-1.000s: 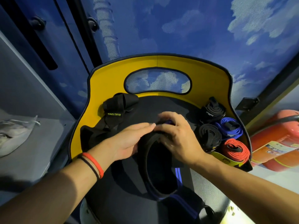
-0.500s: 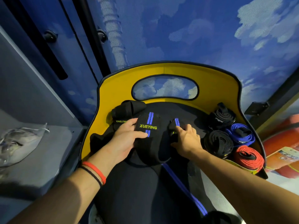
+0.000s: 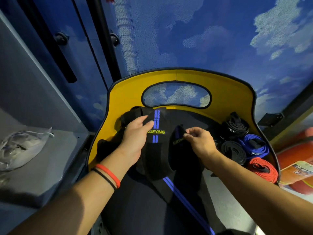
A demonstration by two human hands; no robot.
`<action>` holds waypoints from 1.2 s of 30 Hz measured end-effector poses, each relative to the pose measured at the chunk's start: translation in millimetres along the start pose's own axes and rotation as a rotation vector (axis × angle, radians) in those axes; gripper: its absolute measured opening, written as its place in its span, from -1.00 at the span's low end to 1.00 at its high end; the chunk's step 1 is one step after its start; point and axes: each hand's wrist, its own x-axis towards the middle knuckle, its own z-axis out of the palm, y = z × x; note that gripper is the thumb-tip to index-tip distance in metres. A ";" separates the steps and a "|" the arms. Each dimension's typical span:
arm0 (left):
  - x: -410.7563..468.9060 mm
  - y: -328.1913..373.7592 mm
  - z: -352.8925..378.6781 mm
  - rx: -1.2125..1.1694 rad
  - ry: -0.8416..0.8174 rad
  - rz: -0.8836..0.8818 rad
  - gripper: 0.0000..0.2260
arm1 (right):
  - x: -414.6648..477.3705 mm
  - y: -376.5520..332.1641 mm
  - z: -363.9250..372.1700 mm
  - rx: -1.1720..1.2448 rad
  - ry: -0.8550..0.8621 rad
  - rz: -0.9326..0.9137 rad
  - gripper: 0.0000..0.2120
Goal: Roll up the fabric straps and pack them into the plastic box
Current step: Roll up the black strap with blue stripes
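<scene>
Holding the black fabric strap with blue stripes (image 3: 156, 133) in both hands, I now have it spread wider than a moment ago. One second back my hands were close together over one loop. Now they are apart, and the yellow word on the strap shows. That tells me I am finding the ends, so the rolling has not started yet on this one.

My left hand (image 3: 135, 136) lies flat on the wide end near the back left of the yellow tray with a black rim (image 3: 228, 92), thumb and fingers pinching the cloth. My right hand (image 3: 199, 141) pinches the other end (image 3: 177, 138) with thumb and first finger closed on it, wrist bent up a little. The rest of the strap hangs down toward me over the tray's front edge.

Four straps are done and sit at the right edge of the tray: two black rolls (image 3: 234, 127), a blue roll (image 3: 254, 145) and an orange roll (image 3: 262, 169). I cannot see any plastic box.
</scene>
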 end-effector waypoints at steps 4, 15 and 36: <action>5.9 2.7 1.4 -0.058 0.043 -0.035 -0.80 | -7.4 -18.4 -3.5 0.284 -0.012 -0.014 -0.95; -6.3 -5.7 38.0 -0.233 -0.090 -0.080 -0.75 | -32.9 -49.8 -3.2 0.565 -0.027 -0.077 -0.95; -7.6 -2.0 52.4 -0.285 -0.006 -0.016 -0.66 | -38.7 -50.4 -0.6 0.514 -0.147 -0.097 -0.81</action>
